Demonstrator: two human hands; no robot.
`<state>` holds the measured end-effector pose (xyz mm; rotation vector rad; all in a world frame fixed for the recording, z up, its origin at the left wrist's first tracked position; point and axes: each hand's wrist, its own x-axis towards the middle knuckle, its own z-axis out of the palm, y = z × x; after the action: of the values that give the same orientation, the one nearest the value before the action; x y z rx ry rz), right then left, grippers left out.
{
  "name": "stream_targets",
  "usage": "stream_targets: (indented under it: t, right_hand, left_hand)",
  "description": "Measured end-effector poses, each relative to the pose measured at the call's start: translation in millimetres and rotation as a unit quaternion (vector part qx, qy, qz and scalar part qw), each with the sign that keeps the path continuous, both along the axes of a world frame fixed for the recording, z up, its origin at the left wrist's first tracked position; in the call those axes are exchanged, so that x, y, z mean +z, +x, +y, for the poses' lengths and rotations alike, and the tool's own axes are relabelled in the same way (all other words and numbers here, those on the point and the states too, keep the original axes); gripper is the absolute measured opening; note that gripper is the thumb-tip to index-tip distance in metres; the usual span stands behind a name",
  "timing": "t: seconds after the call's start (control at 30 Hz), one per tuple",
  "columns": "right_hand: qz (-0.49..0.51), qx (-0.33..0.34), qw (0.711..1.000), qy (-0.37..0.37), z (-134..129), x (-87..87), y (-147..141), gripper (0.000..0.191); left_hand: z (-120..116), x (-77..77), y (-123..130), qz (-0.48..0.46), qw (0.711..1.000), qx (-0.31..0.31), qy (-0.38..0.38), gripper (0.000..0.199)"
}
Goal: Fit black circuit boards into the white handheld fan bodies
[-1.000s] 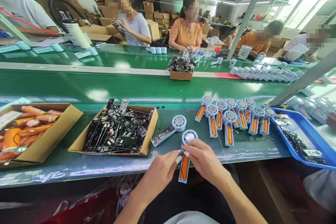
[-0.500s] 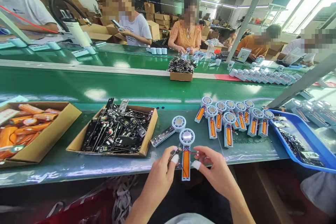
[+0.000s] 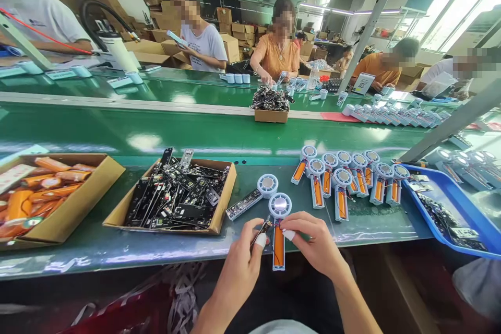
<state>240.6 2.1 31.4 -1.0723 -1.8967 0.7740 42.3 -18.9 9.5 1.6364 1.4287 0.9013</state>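
A light-blue handheld fan body (image 3: 279, 205) lies face up at the bench's front edge, its handle toward me with an orange battery (image 3: 278, 251) inside. My left hand (image 3: 240, 261), thumb tip covered in white, pinches a narrow black circuit board (image 3: 266, 227) just left of the handle. Over the handle's upper end, my right hand (image 3: 315, 242) has thumb and forefinger closed on a thin wire; the fingertips partly hide it. Another fan body (image 3: 267, 186) with a circuit board on its handle (image 3: 245, 204) rests behind, to the left.
Cardboard boxes hold circuit boards (image 3: 176, 193) and orange batteries (image 3: 50, 188) on the left. Several battery-fitted fan bodies (image 3: 342, 195) stand to the right, near a blue tray (image 3: 428, 229). Across the green conveyor (image 3: 188, 130), several co-workers sit by a box of dark parts (image 3: 271, 116).
My right hand has moved left, bringing its fingertips over the fan handle near the left hand. My left hand still holds the circuit board. A co-worker's hand opposite has reached toward the parts box.
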Motion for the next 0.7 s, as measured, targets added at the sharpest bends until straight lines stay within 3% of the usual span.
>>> stream_targets:
  t: [0.13,0.27,0.53,0.7]
  right_hand:
    - [0.084,0.008,0.996,-0.016,4.8,-8.3,-16.9,0.015]
    - [0.088,0.004,0.995,-0.035,7.3,-9.1,-25.9,0.013]
    - [-0.017,-0.011,0.998,0.065,3.4,-8.7,-24.9,0.019]
    - [-0.044,-0.02,0.997,0.052,0.6,-9.6,-24.4,0.019]
  left_hand:
    - [-2.4,-0.4,3.4,0.009,1.0,0.005,0.028,0.033]
    - [-2.4,6.8,4.0,0.024,0.998,-0.002,0.054,0.025]
    - [4.9,14.9,5.6,-0.074,0.996,-0.016,-0.045,0.033]
    - [7.2,9.6,7.2,-0.121,0.986,-0.013,-0.116,0.029]
